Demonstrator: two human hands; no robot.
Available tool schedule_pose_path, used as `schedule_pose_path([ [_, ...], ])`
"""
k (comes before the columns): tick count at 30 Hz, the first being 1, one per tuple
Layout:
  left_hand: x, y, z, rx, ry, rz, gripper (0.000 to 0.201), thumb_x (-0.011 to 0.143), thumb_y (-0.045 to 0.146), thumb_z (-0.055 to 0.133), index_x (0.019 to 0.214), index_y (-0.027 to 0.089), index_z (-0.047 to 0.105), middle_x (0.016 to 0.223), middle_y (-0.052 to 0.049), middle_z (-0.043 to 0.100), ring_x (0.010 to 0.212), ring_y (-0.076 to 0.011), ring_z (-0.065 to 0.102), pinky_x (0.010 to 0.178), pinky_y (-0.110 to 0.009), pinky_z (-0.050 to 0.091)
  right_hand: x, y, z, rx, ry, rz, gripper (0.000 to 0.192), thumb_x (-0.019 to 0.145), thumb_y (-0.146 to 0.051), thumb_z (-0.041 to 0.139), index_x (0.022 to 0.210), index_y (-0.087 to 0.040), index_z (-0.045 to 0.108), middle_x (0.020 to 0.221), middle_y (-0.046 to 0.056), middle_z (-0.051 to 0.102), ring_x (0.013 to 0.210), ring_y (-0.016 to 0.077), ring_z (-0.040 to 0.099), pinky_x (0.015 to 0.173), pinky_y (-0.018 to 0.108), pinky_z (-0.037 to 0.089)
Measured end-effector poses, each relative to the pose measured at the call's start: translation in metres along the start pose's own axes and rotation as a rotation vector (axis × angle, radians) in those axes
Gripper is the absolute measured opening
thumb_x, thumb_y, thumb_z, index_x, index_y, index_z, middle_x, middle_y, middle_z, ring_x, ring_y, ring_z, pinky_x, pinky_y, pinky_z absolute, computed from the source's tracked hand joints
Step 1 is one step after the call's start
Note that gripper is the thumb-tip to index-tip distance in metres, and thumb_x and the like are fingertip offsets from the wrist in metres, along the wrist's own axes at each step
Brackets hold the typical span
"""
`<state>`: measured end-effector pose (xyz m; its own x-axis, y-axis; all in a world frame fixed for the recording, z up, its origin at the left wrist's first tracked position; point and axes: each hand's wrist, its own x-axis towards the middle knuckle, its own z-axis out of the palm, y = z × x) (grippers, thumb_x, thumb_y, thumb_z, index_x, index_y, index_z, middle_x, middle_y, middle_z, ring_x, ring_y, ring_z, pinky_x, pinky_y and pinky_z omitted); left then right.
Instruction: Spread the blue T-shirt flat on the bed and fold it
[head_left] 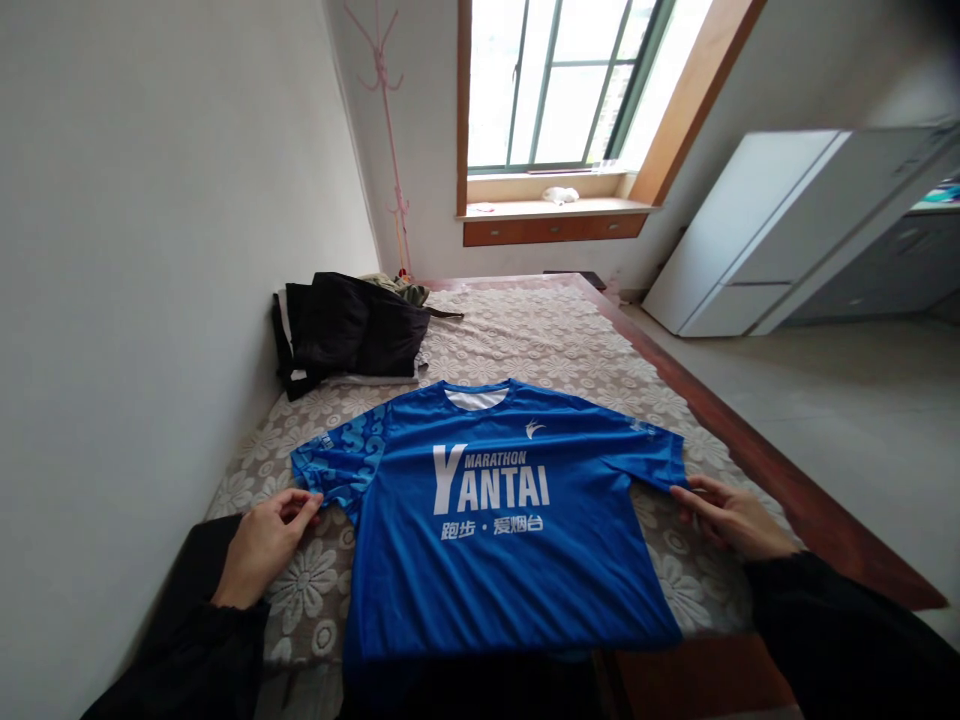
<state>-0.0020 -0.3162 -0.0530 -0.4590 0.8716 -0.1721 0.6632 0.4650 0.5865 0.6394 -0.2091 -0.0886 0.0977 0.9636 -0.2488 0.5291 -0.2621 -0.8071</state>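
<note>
Shirt (495, 590) is pinched at both sleeves (352, 450) by left hand (270, 540) and right hand (731, 515) — it could be skewed or creased by uneven tugging.

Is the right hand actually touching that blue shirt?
Touching. The head view shows the right hand with its fingertips on the lower corner of the blue shirt's sleeve.

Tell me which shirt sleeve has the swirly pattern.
The sleeve at the left hand: lighter swirls cover it, while the other sleeve, at the right hand, looks mostly plain.
</note>
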Motion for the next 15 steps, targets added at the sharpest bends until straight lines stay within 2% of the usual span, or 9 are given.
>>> schedule_pose_path([
  [3, -0.011, -0.007, -0.006, -0.079, -0.027, -0.011, 0.047, 0.073, 0.068, 0.060, 0.085, 0.025, 0.073, 0.082, -0.004, 0.079, 0.084, -0.0272, 0.074, 0.074, -0.030, 0.051, -0.001, 0.006, -0.009, 0.115, -0.034, 0.062, 0.051, 0.066, -0.068, 0.074, 0.081, -0.022, 0.059, 0.067, 0.003, 0.070, 0.033, 0.0079, 0.042, 0.032, 0.023, 0.026],
  [6, -0.022, -0.009, -0.012, -0.112, -0.029, -0.022, 0.046, 0.068, 0.068, 0.063, 0.081, 0.025, 0.074, 0.083, -0.004, 0.079, 0.084, -0.0278, 0.074, 0.073, -0.030, 0.051, -0.003, 0.012, -0.013, 0.121, -0.041, 0.093, 0.050, 0.067, -0.066, 0.075, 0.084, -0.021, 0.059, 0.070, 0.004, 0.072, 0.033, 0.0075, 0.042, 0.033, 0.023, 0.027],
  [9, -0.026, -0.008, -0.013, -0.125, -0.040, -0.075, 0.052, 0.067, 0.070, 0.062, 0.085, 0.024, 0.075, 0.080, -0.005, 0.078, 0.066, -0.0250, 0.069, 0.058, -0.030, 0.046, -0.006, 0.013, -0.011, 0.115, -0.048, 0.122, 0.052, 0.067, -0.066, 0.074, 0.087, -0.021, 0.059, 0.074, 0.006, 0.073, 0.033, 0.0076, 0.043, 0.033, 0.023, 0.027],
  [11, -0.024, -0.008, -0.013, -0.128, -0.077, -0.120, 0.059, 0.066, 0.073, 0.059, 0.091, 0.022, 0.074, 0.074, -0.005, 0.076, 0.049, -0.0204, 0.057, 0.047, -0.029, 0.037, -0.008, 0.012, -0.008, 0.109, -0.026, 0.126, 0.051, 0.069, -0.067, 0.072, 0.088, -0.021, 0.058, 0.070, 0.005, 0.072, 0.032, 0.0072, 0.041, 0.033, 0.022, 0.025],
  [13, -0.021, -0.009, -0.011, -0.120, -0.137, -0.145, 0.063, 0.066, 0.076, 0.057, 0.089, 0.020, 0.073, 0.067, -0.006, 0.073, 0.042, -0.0167, 0.045, 0.044, -0.028, 0.030, -0.008, 0.012, -0.006, 0.067, -0.019, 0.135, 0.051, 0.072, -0.068, 0.069, 0.087, -0.020, 0.059, 0.065, 0.004, 0.070, 0.032, 0.0071, 0.040, 0.034, 0.023, 0.025],
  [15, -0.018, -0.009, -0.009, -0.098, -0.192, -0.145, 0.061, 0.065, 0.076, 0.056, 0.080, 0.019, 0.070, 0.059, -0.005, 0.069, 0.040, -0.0151, 0.040, 0.044, -0.027, 0.026, -0.006, 0.013, -0.007, -0.002, -0.031, 0.135, 0.052, 0.074, -0.070, 0.064, 0.087, -0.020, 0.060, 0.060, 0.003, 0.068, 0.031, 0.0079, 0.039, 0.035, 0.023, 0.026],
])
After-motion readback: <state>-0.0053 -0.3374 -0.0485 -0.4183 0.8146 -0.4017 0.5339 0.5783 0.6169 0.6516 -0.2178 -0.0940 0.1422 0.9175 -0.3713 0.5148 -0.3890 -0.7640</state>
